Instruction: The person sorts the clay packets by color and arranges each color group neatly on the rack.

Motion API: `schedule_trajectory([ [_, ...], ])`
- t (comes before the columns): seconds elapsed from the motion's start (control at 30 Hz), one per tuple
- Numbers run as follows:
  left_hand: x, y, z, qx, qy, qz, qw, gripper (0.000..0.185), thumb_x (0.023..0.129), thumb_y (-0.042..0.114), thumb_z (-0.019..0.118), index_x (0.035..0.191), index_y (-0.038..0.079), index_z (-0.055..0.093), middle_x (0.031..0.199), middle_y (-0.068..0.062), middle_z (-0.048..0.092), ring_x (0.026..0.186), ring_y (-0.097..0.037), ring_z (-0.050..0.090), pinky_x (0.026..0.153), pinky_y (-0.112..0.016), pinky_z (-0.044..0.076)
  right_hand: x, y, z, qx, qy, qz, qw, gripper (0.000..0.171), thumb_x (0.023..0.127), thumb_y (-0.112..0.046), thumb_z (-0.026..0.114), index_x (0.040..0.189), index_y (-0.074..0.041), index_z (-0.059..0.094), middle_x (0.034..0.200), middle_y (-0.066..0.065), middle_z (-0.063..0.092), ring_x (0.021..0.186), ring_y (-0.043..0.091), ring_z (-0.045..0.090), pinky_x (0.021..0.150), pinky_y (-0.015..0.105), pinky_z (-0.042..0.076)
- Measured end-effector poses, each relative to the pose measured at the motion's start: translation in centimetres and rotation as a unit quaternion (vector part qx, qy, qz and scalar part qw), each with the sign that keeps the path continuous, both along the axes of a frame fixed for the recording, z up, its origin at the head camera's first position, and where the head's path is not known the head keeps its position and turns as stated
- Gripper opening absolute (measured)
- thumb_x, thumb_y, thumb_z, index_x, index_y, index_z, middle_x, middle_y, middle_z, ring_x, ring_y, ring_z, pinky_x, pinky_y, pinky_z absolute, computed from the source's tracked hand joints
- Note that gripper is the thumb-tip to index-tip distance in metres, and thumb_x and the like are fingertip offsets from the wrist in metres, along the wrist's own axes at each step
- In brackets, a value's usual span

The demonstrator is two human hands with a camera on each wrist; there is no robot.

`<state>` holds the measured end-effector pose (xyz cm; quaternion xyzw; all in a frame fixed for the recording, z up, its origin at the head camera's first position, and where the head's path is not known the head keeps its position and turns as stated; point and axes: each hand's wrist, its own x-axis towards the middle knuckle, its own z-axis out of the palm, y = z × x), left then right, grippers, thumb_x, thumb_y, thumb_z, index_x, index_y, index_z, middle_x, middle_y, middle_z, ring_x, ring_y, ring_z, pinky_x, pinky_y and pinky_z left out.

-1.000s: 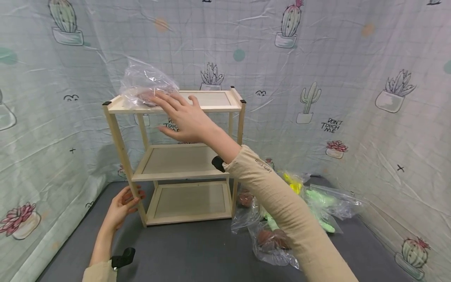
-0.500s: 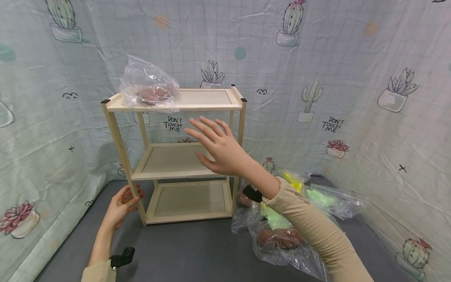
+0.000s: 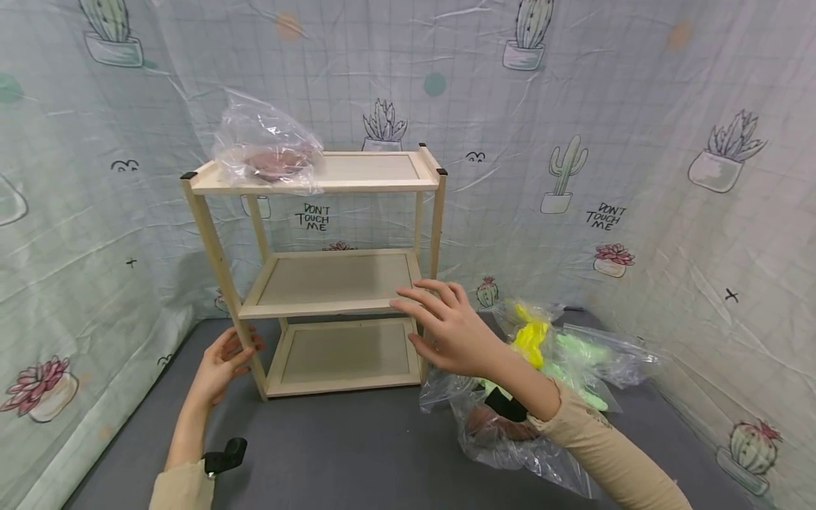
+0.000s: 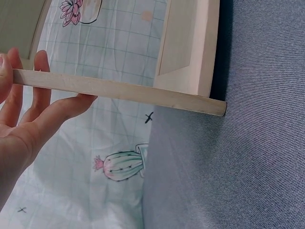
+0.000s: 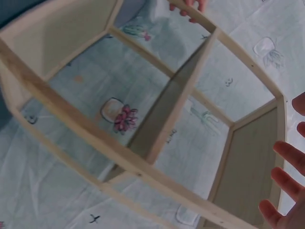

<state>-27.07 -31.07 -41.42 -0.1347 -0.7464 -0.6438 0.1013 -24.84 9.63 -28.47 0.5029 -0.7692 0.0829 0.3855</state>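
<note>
A light wooden three-tier shelf (image 3: 331, 310) stands on the dark grey tabletop. My left hand (image 3: 219, 363) grips its front left post (image 4: 109, 89) low down, thumb on one side and fingers on the other. On the left of the top tier lies a clear plastic bag (image 3: 268, 145) with a reddish-brown object (image 3: 278, 163) inside. My right hand (image 3: 455, 329) is in the air in front of the shelf's right side, fingers spread and holding nothing. Its fingertips (image 5: 281, 148) show at the right edge of the right wrist view.
To the right of the shelf several clear bags lie in a pile, holding yellow (image 3: 530, 341), pale green (image 3: 581, 350) and reddish-brown (image 3: 494, 425) items. My right forearm covers part of the pile. A cactus-print curtain (image 3: 637, 106) hangs around the table (image 3: 357, 453).
My right hand has moved away from the bag on the top tier, down and to the right toward the pile. The bag stays on the tier. My left hand keeps its grip.
</note>
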Motion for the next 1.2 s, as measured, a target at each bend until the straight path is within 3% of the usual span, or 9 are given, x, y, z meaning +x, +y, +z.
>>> schedule_trajectory([
  [0.17, -0.1, 0.0, 0.0, -0.007, -0.004, 0.005, 1.0, 0.033, 0.089, 0.013, 0.053, 0.121, 0.021, 0.047, 0.098, 0.023, 0.061, 0.091, 0.006, 0.059, 0.066, -0.022, 0.047, 0.6, 2.0, -1.8, 0.003, -0.002, -0.009, 1.0, 0.045, 0.081, -0.022, 0.061, 0.124, -0.012, 0.05, 0.128, 0.007, 0.049, 0.118, 0.029, 0.039, 0.086, 0.045, 0.03],
  [0.37, -0.3, 0.0, 0.1, 0.01, -0.001, -0.006, 0.9999, 0.033, 0.09, 0.009, 0.052, 0.12, 0.021, 0.048, 0.099, 0.022, 0.061, 0.091, 0.006, 0.059, 0.066, -0.022, 0.048, 1.4, 4.2, -2.8, 0.006, -0.007, -0.029, 1.0, 0.037, 0.09, -0.028, 0.048, 0.124, -0.014, 0.051, 0.125, 0.007, 0.051, 0.118, 0.028, 0.04, 0.088, 0.045, 0.029],
  [0.5, -0.3, 0.0, 0.0, 0.001, -0.004, -0.001, 1.0, 0.033, 0.089, 0.012, 0.053, 0.12, 0.021, 0.048, 0.098, 0.022, 0.061, 0.091, 0.006, 0.059, 0.066, -0.021, 0.047, 2.0, 5.7, -3.6, 0.008, -0.018, -0.038, 0.999, 0.041, 0.094, -0.035, 0.034, 0.124, -0.014, 0.051, 0.126, 0.007, 0.05, 0.116, 0.028, 0.041, 0.089, 0.045, 0.028],
  [0.67, -0.3, -0.1, -0.1, -0.009, -0.002, 0.0, 1.0, 0.033, 0.09, 0.013, 0.052, 0.122, 0.02, 0.047, 0.097, 0.023, 0.061, 0.092, 0.006, 0.059, 0.066, -0.02, 0.047, 2.3, 7.7, -5.1, 0.014, -0.027, -0.046, 0.999, 0.044, 0.095, -0.037, 0.029, 0.122, -0.012, 0.053, 0.124, 0.008, 0.051, 0.112, 0.027, 0.044, 0.088, 0.043, 0.029],
  [0.97, -0.1, -0.1, -0.1, -0.002, 0.003, -0.005, 1.0, 0.033, 0.09, 0.012, 0.051, 0.122, 0.02, 0.047, 0.098, 0.023, 0.061, 0.092, 0.007, 0.059, 0.067, -0.02, 0.047, 2.9, 11.6, -8.3, 0.047, -0.019, -0.077, 0.996, 0.049, 0.095, -0.039, 0.025, 0.124, -0.009, 0.051, 0.118, 0.006, 0.056, 0.105, 0.021, 0.049, 0.081, 0.042, 0.036],
  [1.2, -0.1, -0.1, -0.2, -0.015, 0.011, 0.0, 0.9998, 0.035, 0.09, 0.012, 0.051, 0.124, 0.018, 0.046, 0.101, 0.021, 0.06, 0.092, 0.007, 0.058, 0.068, -0.021, 0.048, 3.1, 15.5, -10.9, 0.11, -0.015, -0.115, 0.987, 0.053, 0.094, -0.042, 0.016, 0.122, -0.013, 0.052, 0.122, 0.008, 0.053, 0.109, 0.023, 0.049, 0.083, 0.046, 0.033],
])
